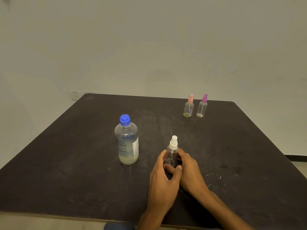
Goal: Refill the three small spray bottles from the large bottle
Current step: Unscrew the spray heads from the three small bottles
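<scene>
A small clear spray bottle with a white top (172, 151) stands upright on the dark table (66, 171), near the middle front. My left hand (163, 183) and my right hand (189, 171) both curl round its lower body from either side. The large clear bottle with a blue cap (127, 141) stands upright just to the left, capped, with pale liquid in its lower part. Two more small spray bottles stand side by side at the far right: one with a pink top (188, 107), one with a purple top (202, 107). Both look nearly without liquid.
The table has scuffed, dusty marks across its middle. A pale wall rises behind it, with a switch plate (76, 95) low at the left. The table's front edge runs just below my wrists.
</scene>
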